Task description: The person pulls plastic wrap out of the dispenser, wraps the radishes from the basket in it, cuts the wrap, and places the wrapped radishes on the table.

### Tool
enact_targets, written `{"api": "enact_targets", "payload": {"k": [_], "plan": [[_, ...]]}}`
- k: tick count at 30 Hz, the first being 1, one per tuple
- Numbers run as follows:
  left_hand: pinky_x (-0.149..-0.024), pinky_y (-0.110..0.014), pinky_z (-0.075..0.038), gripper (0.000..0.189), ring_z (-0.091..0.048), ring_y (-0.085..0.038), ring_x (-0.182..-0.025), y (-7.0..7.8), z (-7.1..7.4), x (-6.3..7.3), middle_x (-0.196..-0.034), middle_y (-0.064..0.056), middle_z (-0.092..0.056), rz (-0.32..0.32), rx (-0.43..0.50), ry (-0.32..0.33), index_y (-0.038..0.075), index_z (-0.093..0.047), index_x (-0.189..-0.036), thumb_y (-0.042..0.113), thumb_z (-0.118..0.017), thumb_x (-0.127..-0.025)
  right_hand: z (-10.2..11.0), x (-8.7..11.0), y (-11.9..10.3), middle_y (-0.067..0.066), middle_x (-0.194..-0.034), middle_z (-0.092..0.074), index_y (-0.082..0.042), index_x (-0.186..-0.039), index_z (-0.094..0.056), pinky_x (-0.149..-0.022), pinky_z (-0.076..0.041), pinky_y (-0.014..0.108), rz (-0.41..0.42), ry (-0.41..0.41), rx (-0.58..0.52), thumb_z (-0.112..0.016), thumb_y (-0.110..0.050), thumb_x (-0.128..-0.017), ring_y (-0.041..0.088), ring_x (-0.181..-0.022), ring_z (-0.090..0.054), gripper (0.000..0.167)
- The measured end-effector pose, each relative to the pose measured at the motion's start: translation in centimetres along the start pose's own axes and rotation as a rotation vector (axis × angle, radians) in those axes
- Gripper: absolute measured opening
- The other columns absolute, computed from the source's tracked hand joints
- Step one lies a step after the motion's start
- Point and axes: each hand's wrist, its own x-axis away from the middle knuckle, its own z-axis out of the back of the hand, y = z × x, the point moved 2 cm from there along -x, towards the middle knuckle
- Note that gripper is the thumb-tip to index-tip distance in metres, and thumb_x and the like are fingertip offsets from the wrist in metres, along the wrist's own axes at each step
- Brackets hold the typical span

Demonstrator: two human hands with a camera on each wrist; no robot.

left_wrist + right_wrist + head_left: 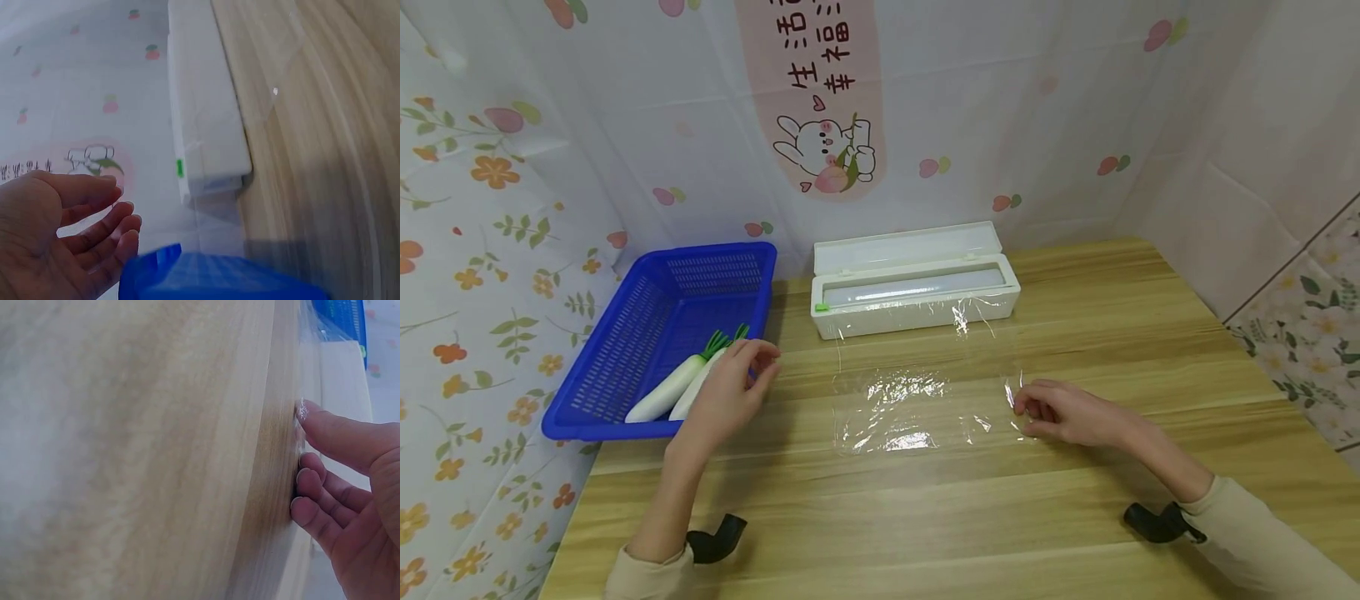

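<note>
A sheet of clear plastic wrap (910, 412) lies on the wooden table, reaching back to the front of a white wrap dispenser box (917, 315). My right hand (1071, 412) pinches the wrap's right edge, its fingers curled; crinkled film shows at the thumb tip (304, 412). My left hand (730, 392) hovers over the right side of the blue basket (568, 421), fingers loosely bent and nothing between them. Two white radishes (666, 390) with green tops lie in the basket, one partly hidden by that hand.
The dispenser's lid (910, 247) stands raised, with a roll (913, 287) inside and a green piece (822, 307) at its left end. A patterned curtain (947, 108) hangs behind the table (925, 533). Floral cloth (482, 333) borders the left side.
</note>
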Motion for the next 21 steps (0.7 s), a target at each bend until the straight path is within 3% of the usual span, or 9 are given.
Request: {"api": "enact_targets", "payload": {"k": [7, 13, 17, 21], "plan": [[-0.07, -0.033, -0.051, 0.014, -0.057, -0.026, -0.087, -2.5, 1.6, 0.2, -0.099, -0.015, -0.058, 0.022, -0.008, 0.09, -0.004, -0.064, -0.111, 0.001, -0.063, -0.098, 0.0, -0.1, 0.0, -0.009, -0.084, -0.053, -0.013, -0.101, -0.063, -0.06, -0.047, 0.022, -0.007, -0.009, -0.011, -0.076, -0.015, -0.091, 0.001, -0.071, -0.049, 0.017], [-0.07, -0.028, -0.049, 0.014, -0.059, -0.03, -0.088, -4.7, 2.1, 0.3, -0.097, -0.017, -0.06, 0.07, -0.02, 0.143, -0.006, -0.064, -0.11, -0.001, -0.063, -0.097, 0.2, -0.1, -0.1, -0.008, -0.084, -0.053, -0.013, -0.102, -0.063, -0.061, -0.047, 0.023, -0.042, -0.027, -0.027, -0.076, -0.016, -0.092, 0.002, -0.072, -0.049, 0.016], [-0.074, -0.04, -0.053, 0.017, -0.061, -0.035, -0.09, -6.1, 2.3, 0.4, -0.097, -0.021, -0.061, 0.118, -0.017, 0.117, -0.009, -0.062, -0.112, 0.0, -0.062, -0.097, 0.2, 0.0, -0.1, -0.008, -0.084, -0.053, -0.012, -0.102, -0.063, -0.061, -0.047, 0.023, -0.042, -0.028, -0.024, -0.076, -0.015, -0.092, 0.003, -0.072, -0.049, 0.016], [-0.083, -0.056, -0.051, 0.028, -0.06, -0.043, -0.098, -7.3, 2.7, 0.6, -0.106, -0.029, -0.059, 0.188, -0.014, 0.02, -0.012, -0.056, -0.121, 0.005, -0.06, -0.099, 0.2, 0.0, -0.2, -0.008, -0.084, -0.053, -0.013, -0.102, -0.063, -0.061, -0.047, 0.023, -0.039, -0.027, -0.013, -0.076, -0.016, -0.092, 0.002, -0.072, -0.049, 0.016]]}}
